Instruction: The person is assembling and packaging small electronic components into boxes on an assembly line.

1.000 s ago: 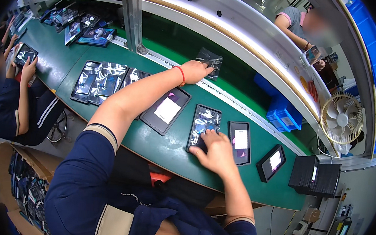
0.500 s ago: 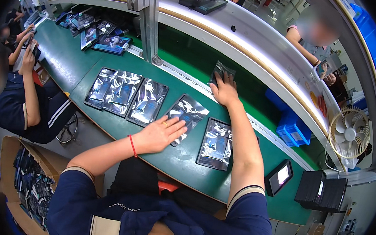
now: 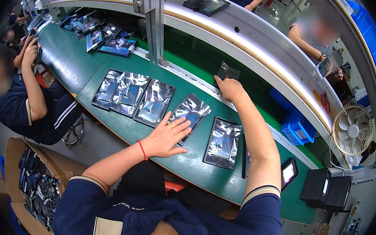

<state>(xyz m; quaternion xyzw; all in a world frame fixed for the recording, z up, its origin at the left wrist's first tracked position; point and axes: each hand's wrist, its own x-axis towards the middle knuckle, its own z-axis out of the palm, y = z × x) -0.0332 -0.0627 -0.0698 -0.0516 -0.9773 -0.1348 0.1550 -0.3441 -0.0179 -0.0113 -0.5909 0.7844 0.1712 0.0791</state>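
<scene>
Apparently setting out pouches [image 3: 130, 93]; next, likely pinching and lifting.
Resting left hand [image 3: 163, 140], fingers spread, on silver pouch [image 3: 194, 111], centre; reaching dark pouch [image 3: 230, 71], upper centre, with right hand [image 3: 232, 89], unable to tell if clamped.

The film pouches [image 3: 129, 93] look like thin plastic, slick and crinkled, throwing hard white glints. The trays [image 3: 170, 100] beneath them are dark, matt and plastic-looking. The green counter [image 3: 69, 64] is smooth with a soft sheen. A bare metal post [image 3: 154, 31] has a dull silvery finish; the white shelf [image 3: 252, 27] is smooth, edged in a tan wood-look strip. The blue bin [image 3: 298, 131] is shiny plastic, the carton [image 3: 13, 158] matt brown cardboard, the navy shirt [image 3: 80, 209] soft matt cloth.
</scene>
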